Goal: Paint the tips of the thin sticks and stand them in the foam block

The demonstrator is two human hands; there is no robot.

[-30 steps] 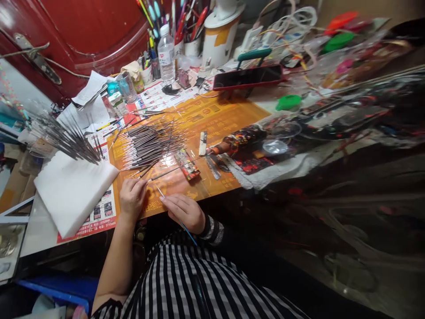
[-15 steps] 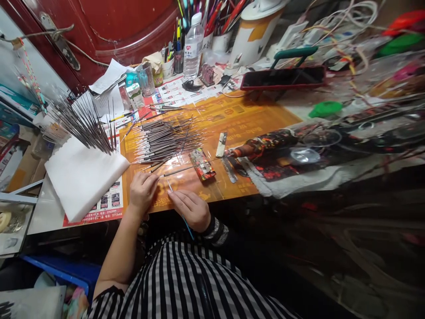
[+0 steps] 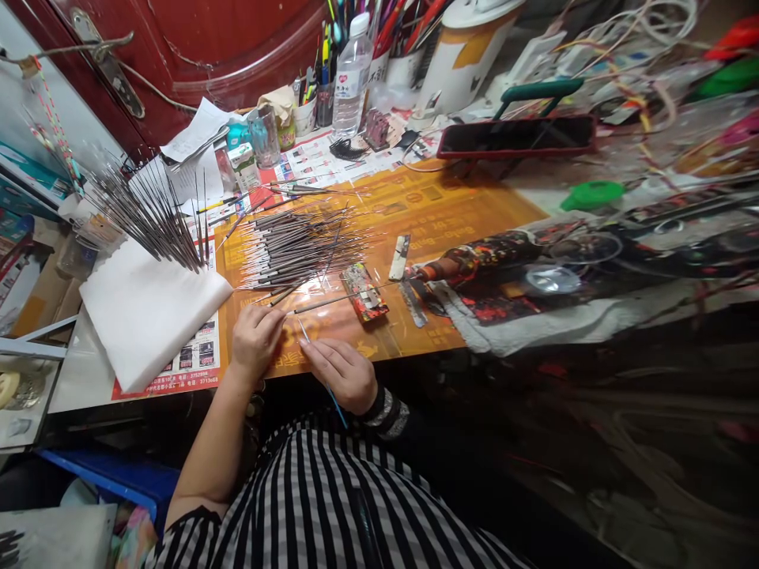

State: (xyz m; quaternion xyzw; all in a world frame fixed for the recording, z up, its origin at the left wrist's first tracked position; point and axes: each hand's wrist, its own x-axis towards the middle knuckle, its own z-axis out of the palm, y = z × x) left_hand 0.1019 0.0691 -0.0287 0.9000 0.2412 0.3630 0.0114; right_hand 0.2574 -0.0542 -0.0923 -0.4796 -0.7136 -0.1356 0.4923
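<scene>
Between the thumb and fingers of my left hand is the pale end of a thin grey rod. This rod points right, its thin far part passing over a paint-smeared block. My right hand pinches a slim blue brush-like stick, whose pale tip is close to the rod's left end; I cannot tell if they touch. Just beyond my hands lies a heap of similar grey rods with pale ends. More rods stand upright in a white foam block on the left.
An orange sheet covers the table's middle. Behind are a water bottle, a drinking glass and a phone on a stand. To the right lie a paint-stained handle, a whitish cloth and a green lid.
The view has shifted slightly, so the things at the back and right appear a little farther right. Both hands keep nearly the same position and grip.
</scene>
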